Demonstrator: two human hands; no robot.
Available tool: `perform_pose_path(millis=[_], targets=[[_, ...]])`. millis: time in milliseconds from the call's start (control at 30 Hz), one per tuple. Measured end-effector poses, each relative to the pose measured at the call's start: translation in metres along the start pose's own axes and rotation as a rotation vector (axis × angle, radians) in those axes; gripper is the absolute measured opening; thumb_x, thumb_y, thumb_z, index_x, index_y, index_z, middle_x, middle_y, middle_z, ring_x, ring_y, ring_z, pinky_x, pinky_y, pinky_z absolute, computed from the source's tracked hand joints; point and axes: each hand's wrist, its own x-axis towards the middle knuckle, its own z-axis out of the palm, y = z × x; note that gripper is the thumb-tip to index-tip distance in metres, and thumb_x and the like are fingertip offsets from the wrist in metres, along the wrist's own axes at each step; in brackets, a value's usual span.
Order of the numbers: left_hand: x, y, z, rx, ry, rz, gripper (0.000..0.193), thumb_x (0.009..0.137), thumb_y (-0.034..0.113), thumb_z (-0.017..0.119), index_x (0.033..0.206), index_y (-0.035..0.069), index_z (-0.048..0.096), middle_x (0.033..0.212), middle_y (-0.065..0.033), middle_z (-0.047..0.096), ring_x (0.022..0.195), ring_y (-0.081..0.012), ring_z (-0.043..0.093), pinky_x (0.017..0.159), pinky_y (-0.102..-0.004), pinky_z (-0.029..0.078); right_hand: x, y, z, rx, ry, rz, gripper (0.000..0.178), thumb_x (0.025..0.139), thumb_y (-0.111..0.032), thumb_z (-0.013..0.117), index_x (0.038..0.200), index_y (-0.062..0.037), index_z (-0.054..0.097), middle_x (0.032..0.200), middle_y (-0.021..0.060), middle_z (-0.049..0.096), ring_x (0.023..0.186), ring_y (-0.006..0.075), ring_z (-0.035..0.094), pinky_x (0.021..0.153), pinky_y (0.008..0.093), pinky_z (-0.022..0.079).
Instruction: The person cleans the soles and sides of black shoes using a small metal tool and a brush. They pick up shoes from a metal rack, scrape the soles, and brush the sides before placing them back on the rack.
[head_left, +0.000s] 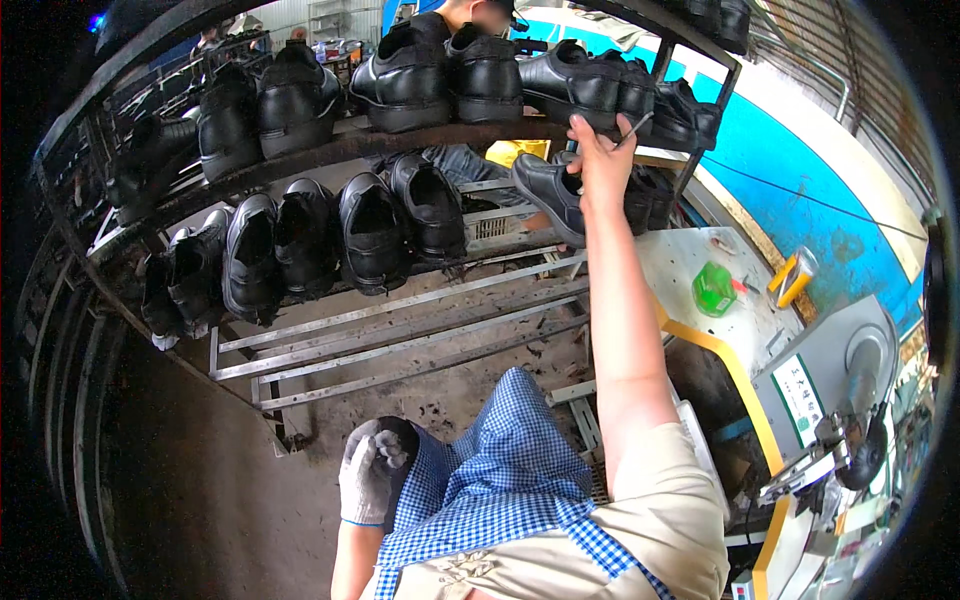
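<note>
Black leather shoe [570, 85]: upper shelf, just above bare right hand [605, 160], half-curled, gripping slim grey rod-like tool [637, 129]. White-gloved left hand [366, 480]: loosely curled, contents unclear. Dark metal rack [480, 134]: shoes lined up, seemingly for easy reach.

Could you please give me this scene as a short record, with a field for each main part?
Right hand: the bare right hand is raised to the rack, a thin rod at its fingers; contact with a shoe is unclear
Left hand: the gloved left hand is low beside the checked apron; whether it holds anything is unclear
Rack: dark metal rack with black shoes on two levels
Table: pale table bearing a green container
Machine: grey machine at the right
Background: another person, partly hidden by shoes
</note>
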Motion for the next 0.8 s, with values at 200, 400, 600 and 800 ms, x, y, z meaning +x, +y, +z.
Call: perform_pose_path(millis=[200,400,600,800], targets=[[-0.002,-0.004,0.01,-0.087,0.043,-0.024,0.032,0.093,0.013,0.06,0.122,0.002,0.053,0.099,-0.0126,0.065,0.083,-0.0204,0.061,0.07,-0.0326,0.052,-0.039,0.019,0.046,-0.393,-0.179,-0.395,0.098,0.07,-0.032,0.087,0.141,0.0025,0.029,0.127,0.0238,0.053,0.099,0.0266,0.064,0.083,0.0339,0.053],[-0.007,-0.005,0.014,-0.052,-0.027,-0.091,0.028,0.093,0.011,0.059,0.12,0.003,0.054,0.1,-0.0143,0.065,0.084,-0.0223,0.061,0.074,-0.0362,0.051,-0.038,-0.004,0.086,-0.507,-0.094,-0.341,0.106,0.063,-0.054,0.085,0.138,0.0042,0.038,0.126,0.0256,0.054,0.115,0.0356,0.057,0.095,0.0419,0.047],[-0.011,-0.005,-0.005,-0.062,0.021,-0.094,0.026,0.093,0.009,0.059,0.118,0.003,0.056,0.1,-0.0147,0.066,0.087,-0.0233,0.064,0.075,-0.0369,0.053,0.012,-0.029,0.032,-0.652,0.209,-0.724,0.062,0.075,-0.034,0.08,0.126,-0.008,0.057,0.115,0.0124,0.06,0.092,0.0276,0.065,0.073,0.0358,0.053],[0.008,-0.01,0.011,0.017,-0.058,-0.146,0.031,0.092,0.013,0.062,0.121,0.002,0.056,0.1,-0.0135,0.066,0.088,-0.0238,0.063,0.076,-0.0362,0.053,0.047,-0.057,-0.002,-1.306,-0.055,-0.59,0.056,0.079,-0.043,0.073,0.122,-0.009,0.062,0.116,0.0118,0.061,0.097,0.0342,0.064,0.082,0.0429,0.051]])
